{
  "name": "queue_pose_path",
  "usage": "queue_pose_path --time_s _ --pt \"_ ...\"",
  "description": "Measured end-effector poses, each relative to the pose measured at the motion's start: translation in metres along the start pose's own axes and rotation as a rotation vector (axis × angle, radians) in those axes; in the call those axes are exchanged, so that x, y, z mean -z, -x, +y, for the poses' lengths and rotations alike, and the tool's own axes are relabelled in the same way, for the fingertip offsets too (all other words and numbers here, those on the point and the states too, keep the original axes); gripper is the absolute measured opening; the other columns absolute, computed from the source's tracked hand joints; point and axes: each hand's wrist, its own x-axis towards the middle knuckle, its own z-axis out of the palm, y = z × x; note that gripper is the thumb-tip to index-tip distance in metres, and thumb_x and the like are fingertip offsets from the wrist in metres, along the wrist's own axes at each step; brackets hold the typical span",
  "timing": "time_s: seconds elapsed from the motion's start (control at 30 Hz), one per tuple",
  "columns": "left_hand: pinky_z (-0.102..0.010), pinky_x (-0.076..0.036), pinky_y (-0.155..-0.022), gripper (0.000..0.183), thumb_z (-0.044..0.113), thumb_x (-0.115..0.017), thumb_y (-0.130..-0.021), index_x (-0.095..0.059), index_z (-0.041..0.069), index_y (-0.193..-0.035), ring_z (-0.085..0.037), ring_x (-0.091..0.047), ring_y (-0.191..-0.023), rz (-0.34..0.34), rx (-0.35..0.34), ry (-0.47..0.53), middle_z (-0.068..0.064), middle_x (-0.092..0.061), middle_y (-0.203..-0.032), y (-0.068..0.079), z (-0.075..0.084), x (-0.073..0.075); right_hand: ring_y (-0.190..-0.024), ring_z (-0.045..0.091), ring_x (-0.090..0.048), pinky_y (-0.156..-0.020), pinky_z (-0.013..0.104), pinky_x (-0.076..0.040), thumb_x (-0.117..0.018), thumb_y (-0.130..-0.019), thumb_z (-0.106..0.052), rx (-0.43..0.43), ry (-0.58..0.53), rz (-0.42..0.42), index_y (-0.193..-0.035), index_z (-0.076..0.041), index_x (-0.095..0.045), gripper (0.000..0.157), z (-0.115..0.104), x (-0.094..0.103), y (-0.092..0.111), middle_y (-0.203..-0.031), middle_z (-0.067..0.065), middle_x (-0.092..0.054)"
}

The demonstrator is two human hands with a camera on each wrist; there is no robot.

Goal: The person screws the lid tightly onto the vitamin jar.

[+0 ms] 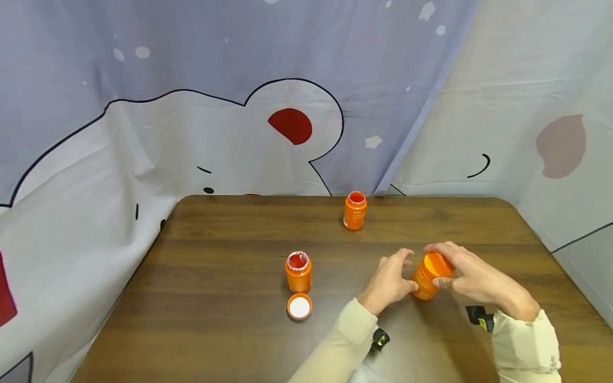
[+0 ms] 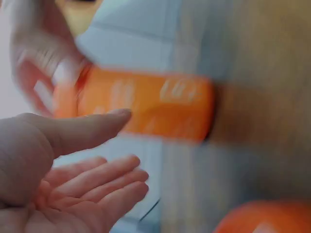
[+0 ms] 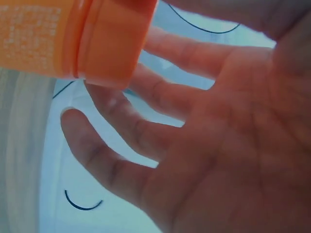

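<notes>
An orange bottle (image 1: 423, 282) with its orange lid (image 1: 438, 264) on is at the right of the table, leaning slightly in the head view. My right hand (image 1: 481, 279) grips it by the lid, thumb on the near side and fingers over the far side. The right wrist view shows the fingers bent around the lid (image 3: 114, 43). On the bottle's left, my left hand (image 1: 390, 281) is held with spread fingers. Its thumb (image 2: 92, 130) overlaps the blurred bottle (image 2: 150, 102) in the left wrist view; whether it touches, I cannot tell.
Left of my hands stands a lidless orange bottle (image 1: 299, 278) with torn foil around its mouth. A lid (image 1: 299, 307) lies before it, white inside facing up. Another lidless orange bottle (image 1: 355, 215) stands near the table's back edge. A printed curtain (image 1: 215, 138) hangs behind.
</notes>
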Motion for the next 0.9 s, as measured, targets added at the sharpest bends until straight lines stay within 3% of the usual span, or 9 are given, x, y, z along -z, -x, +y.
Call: queue_pose_path --time_s 0.17,0.3,0.4,0.53,0.67,0.9 --pt "-0.026 -0.042 -0.088 0.038 0.012 -0.072 -0.077 -0.059 0.014 -0.113 -0.017 -0.055 -0.104 0.157 -0.018 0.079 0.002 -0.065 -0.107 -0.015 -0.010 0.036 -0.105 0.035 -0.045 -0.084 0.053 -0.038 -0.073 -0.075 -0.014 -0.005 0.025 0.050 -0.121 -0.004 -0.050 0.052 -0.019 0.001 -0.001 -0.119 0.015 -0.050" --pt "-0.029 -0.043 -0.089 0.036 0.015 -0.070 -0.079 -0.058 0.006 -0.112 -0.021 -0.057 -0.102 0.311 0.010 0.136 -0.008 -0.062 -0.109 -0.027 -0.024 0.055 -0.111 0.035 -0.043 -0.089 0.053 -0.035 -0.073 -0.076 -0.018 0.050 0.058 0.144 -0.118 -0.004 -0.052 0.049 -0.041 -0.003 -0.003 -0.121 0.013 -0.049" --pt "-0.034 -0.042 -0.091 0.042 0.021 -0.069 -0.080 -0.055 0.003 -0.115 -0.024 -0.055 -0.105 0.387 0.057 0.155 -0.011 -0.059 -0.110 -0.035 -0.036 0.063 -0.105 0.026 -0.051 -0.087 0.046 -0.040 -0.072 -0.078 -0.025 0.080 0.066 0.095 -0.117 -0.005 -0.054 0.047 -0.058 -0.012 -0.005 -0.114 0.005 -0.054" --pt "-0.039 -0.040 -0.095 0.052 0.029 -0.067 -0.080 -0.050 0.002 -0.121 -0.028 -0.052 -0.110 0.398 0.124 0.173 -0.013 -0.055 -0.116 -0.040 -0.048 0.064 -0.097 0.019 -0.056 -0.084 0.040 -0.045 -0.073 -0.076 -0.032 0.032 0.071 -0.056 -0.116 -0.006 -0.056 0.050 -0.071 -0.030 -0.011 -0.109 0.000 -0.055" --pt "-0.041 -0.038 -0.097 0.061 0.033 -0.068 -0.080 -0.044 0.002 -0.126 -0.030 -0.050 -0.113 0.364 0.169 0.184 -0.016 -0.052 -0.120 -0.044 -0.055 0.061 -0.097 0.023 -0.057 -0.084 0.042 -0.045 -0.075 -0.073 -0.033 -0.038 0.071 -0.159 -0.117 -0.005 -0.056 0.056 -0.072 -0.051 -0.024 -0.110 0.004 -0.054" --pt "-0.043 -0.036 -0.099 0.076 0.035 -0.069 -0.079 -0.032 0.001 -0.136 -0.032 -0.046 -0.117 0.361 0.207 0.180 -0.018 -0.046 -0.125 -0.054 -0.062 0.054 -0.088 0.027 -0.057 -0.075 0.045 -0.046 -0.078 -0.063 -0.050 -0.151 0.041 -0.236 -0.117 -0.007 -0.056 0.072 -0.070 -0.081 -0.037 -0.110 0.008 -0.055"
